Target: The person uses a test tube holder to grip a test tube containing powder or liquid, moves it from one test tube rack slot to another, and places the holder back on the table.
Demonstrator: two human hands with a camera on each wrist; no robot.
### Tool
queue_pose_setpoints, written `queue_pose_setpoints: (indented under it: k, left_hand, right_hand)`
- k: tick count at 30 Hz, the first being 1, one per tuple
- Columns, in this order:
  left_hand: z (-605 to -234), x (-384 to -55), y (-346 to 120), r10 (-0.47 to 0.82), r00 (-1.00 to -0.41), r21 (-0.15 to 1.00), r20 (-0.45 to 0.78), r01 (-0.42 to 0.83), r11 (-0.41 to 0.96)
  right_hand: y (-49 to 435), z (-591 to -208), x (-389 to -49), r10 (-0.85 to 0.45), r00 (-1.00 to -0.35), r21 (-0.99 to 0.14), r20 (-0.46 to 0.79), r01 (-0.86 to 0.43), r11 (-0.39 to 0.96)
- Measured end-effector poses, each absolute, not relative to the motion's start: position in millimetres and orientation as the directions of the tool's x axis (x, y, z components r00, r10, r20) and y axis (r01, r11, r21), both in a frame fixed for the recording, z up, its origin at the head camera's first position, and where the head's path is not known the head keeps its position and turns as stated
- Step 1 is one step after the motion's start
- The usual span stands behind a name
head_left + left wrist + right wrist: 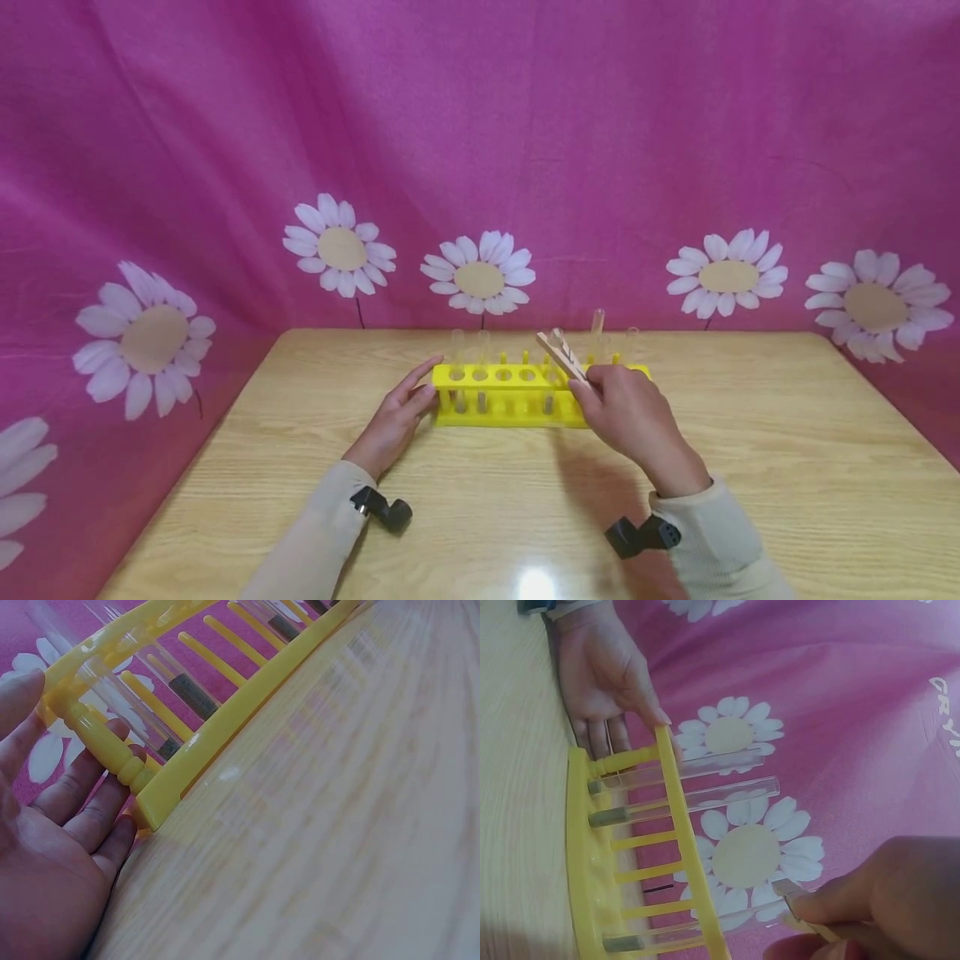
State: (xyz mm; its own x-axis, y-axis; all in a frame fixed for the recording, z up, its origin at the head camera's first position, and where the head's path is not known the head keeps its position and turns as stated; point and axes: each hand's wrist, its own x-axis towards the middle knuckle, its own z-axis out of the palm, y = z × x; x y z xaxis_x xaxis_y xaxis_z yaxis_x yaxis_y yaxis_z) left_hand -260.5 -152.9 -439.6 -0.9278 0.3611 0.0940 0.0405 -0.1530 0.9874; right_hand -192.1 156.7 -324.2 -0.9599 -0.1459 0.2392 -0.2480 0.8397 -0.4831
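A yellow test tube rack stands on the table. My left hand touches its left end, with fairly straight fingers behind the end post and the thumb near the top rail. Over the rack's right half, my right hand grips a wooden test tube clamp. The clamp's tip is at the upper end of a glass test tube standing in the rack; whether it pinches the glass I cannot tell. Two more test tubes stand at the left end. These three have dark matter at the bottom.
Further tubes, including a taller-standing one, rise at the rack's right end, partly hidden by my right hand. Yellow pegs line the rack's back. A pink cloth with daisies hangs behind the wooden table.
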Motion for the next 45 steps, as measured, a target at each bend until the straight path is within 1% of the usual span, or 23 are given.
queue_pose_setpoints:
  k: [13,21,26,36,45]
  left_hand:
    - [-435.2,-261.1,-154.7,0.356,-0.929,0.986,0.098,0.043,-0.158]
    - [-437.2,-260.2,-150.8,0.365,-0.927,0.986,0.088,0.028,-0.166]
    - [-438.2,-261.9,-149.7,0.357,-0.929,0.986,0.097,0.040,-0.164]
    - [-440.1,-256.5,-155.8,0.338,-0.937,0.985,0.090,0.035,-0.166]
    - [-439.0,-259.6,-150.9,0.357,-0.928,0.983,0.103,0.041,-0.178]
  right_hand:
    - [155.9,-325.0,-193.1,-0.173,-0.970,-0.467,0.170,-0.233,0.853]
    - [156.6,-328.7,-192.7,-0.136,-0.987,-0.488,0.088,-0.161,0.858]
    - [157.0,-329.6,-192.3,-0.124,-0.990,-0.497,0.074,-0.144,0.856]
    - [152.6,-337.1,-193.3,-0.137,-0.988,-0.456,0.075,-0.156,0.876]
    - [154.2,-336.9,-190.3,-0.097,-0.995,-0.470,0.038,-0.103,0.877]
